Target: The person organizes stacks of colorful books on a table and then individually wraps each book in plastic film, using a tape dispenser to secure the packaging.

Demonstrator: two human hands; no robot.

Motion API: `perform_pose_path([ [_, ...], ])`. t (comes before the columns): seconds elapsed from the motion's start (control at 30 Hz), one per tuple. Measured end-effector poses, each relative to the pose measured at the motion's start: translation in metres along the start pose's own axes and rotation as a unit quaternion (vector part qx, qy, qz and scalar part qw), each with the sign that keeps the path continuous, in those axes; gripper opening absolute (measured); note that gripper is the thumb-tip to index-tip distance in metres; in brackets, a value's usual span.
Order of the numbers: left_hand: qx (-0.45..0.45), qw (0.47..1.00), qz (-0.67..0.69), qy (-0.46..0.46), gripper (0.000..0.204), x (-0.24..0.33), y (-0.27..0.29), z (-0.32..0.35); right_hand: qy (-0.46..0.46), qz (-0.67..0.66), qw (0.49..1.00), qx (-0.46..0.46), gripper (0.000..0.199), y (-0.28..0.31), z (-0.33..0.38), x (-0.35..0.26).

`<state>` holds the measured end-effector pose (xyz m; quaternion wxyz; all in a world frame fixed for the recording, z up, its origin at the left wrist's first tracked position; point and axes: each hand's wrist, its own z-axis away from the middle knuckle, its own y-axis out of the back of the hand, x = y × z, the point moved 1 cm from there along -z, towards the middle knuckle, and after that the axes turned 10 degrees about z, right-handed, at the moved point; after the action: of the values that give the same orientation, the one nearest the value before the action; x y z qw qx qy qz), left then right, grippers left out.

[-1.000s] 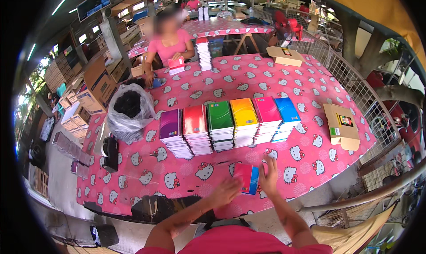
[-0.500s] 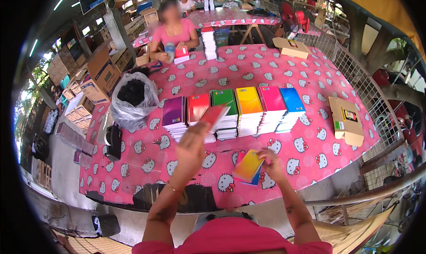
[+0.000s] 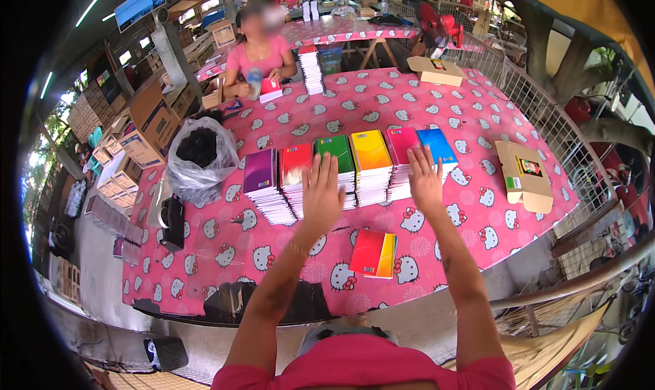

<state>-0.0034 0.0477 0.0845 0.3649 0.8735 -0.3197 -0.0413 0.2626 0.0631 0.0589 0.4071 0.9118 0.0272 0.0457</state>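
While my left hand point(image 3: 322, 192) & right hand point(image 3: 424, 180) rest spread on the notebook stacks point(image 3: 344, 172), a shove could topple them toward the loose notebooks point(image 3: 374, 253).

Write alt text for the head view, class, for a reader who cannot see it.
A person's left hand and right hand reach, fingers spread, over a row of six notebook stacks on a pink patterned table. A small pile of notebooks lies nearer, apart from both hands. Across the table another person sits beside a further stack.
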Motion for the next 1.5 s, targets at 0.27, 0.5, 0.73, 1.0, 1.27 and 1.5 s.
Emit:
perform_pose_path([
  [0.27, -0.003, 0.991, 0.128, 0.03, 0.022, 0.021, 0.107, -0.012, 0.14, -0.128, 0.982, -0.004, 0.031, 0.042, 0.142, -0.051],
  [0.5, -0.281, 0.947, 0.118, 0.104, 0.05, 0.065, -0.032, 0.084, -0.204, -0.448, 0.865, -0.098, 0.032, 0.009, 0.139, -0.059],
  [0.73, 0.02, 0.976, 0.194, 0.099, 0.03, 0.025, -0.029, 0.038, 0.068, -0.11, 0.991, 0.026, 0.042, -0.006, -0.01, -0.044],
  [1.0, 0.057, 0.998, -0.024, 0.017, 0.048, -0.053, 0.084, 0.029, 0.15, -0.167, 0.973, -0.059, 0.033, 0.045, 0.155, -0.085],
  [1.27, -0.282, 0.949, 0.101, 0.096, 0.052, 0.075, 0.051, -0.009, -0.121, -0.371, 0.919, -0.048, 0.035, 0.02, 0.142, -0.045],
  [1.5, -0.102, 0.961, 0.214, 0.143, 0.044, 0.045, -0.029, 0.079, -0.115, -0.362, 0.924, 0.036, 0.031, 0.066, 0.061, -0.035],
])
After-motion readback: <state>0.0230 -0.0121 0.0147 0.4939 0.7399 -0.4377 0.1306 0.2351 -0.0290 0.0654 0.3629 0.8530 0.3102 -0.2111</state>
